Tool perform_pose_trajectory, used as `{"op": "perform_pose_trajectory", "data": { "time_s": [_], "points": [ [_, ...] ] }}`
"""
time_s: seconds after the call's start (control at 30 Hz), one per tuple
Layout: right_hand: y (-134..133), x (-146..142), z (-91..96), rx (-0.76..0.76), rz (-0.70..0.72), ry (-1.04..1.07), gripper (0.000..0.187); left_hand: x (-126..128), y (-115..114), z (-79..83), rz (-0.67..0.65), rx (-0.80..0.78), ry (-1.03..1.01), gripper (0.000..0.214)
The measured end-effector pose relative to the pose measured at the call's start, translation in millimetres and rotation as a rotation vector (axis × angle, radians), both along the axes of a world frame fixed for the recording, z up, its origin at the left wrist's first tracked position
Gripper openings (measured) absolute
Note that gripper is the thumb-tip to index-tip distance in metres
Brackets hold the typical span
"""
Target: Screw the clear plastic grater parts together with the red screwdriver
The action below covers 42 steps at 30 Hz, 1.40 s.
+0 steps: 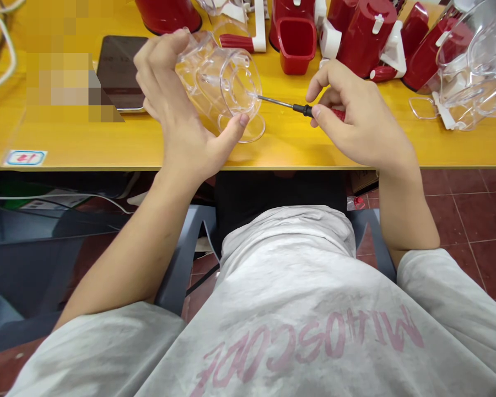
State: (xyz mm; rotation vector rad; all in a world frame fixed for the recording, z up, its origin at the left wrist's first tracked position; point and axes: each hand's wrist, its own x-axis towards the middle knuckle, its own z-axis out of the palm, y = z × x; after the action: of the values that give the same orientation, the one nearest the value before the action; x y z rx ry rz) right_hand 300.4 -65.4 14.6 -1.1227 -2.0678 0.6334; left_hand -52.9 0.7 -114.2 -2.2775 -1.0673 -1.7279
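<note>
My left hand (176, 110) is wrapped round a clear plastic container (209, 77) that lies tilted on its side above the yellow table, its round end turned to the right. Between thumb and fingers, my right hand (351, 113) grips a screwdriver (301, 108) with a red and black handle. The metal shaft points left, and its tip reaches the round end of the clear container. Whether a screw sits at the tip is too small to tell. A loop-shaped clear handle seems to hang under the container near my left thumb.
Several red housings (366, 38) with white parts stand along the back. A red cup-like part (296, 47) is behind my hands. More clear containers (475, 66) sit at the right. A dark phone (119, 71) lies left, near a label (25, 158) on the yellow table (107, 146).
</note>
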Motion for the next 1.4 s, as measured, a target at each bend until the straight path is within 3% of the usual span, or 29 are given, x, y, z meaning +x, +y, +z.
{"op": "perform_pose_trajectory", "data": {
  "time_s": [0.23,0.47,0.6,0.77,0.87,1.07,1.3,1.4],
  "points": [
    [3.0,1.6,-0.6,0.042,0.003,-0.04,0.037,1.3,-4.4,0.1,0.041,-0.058,-0.008,0.123],
    [4.7,3.8,-0.8,0.027,0.033,-0.047,0.039,-1.3,-4.2,0.9,-0.019,-0.047,-0.007,0.118],
    [4.9,2.8,0.2,0.02,0.033,-0.059,0.038,-1.1,-2.3,-0.3,-0.038,-0.066,-0.035,0.132],
    [7.0,3.4,-1.4,0.046,0.042,-0.056,0.042,-0.8,-3.3,-0.3,0.016,-0.06,0.009,0.123],
    [7.3,5.0,-1.5,0.07,0.066,-0.065,0.039,-0.8,-3.9,0.5,-0.012,-0.095,-0.016,0.131],
    [6.7,5.5,1.0,0.021,0.028,-0.063,0.043,-2.4,-1.4,0.3,0.017,-0.017,0.019,0.119],
    [4.0,2.6,3.1,0.018,0.024,-0.07,0.035,-8.2,4.9,-5.4,0.016,-0.122,0.021,0.146],
    [0.8,0.1,4.2,0.0,0.008,-0.057,0.033,-4.9,3.3,-4.1,0.04,-0.076,0.01,0.135]
  ]
}}
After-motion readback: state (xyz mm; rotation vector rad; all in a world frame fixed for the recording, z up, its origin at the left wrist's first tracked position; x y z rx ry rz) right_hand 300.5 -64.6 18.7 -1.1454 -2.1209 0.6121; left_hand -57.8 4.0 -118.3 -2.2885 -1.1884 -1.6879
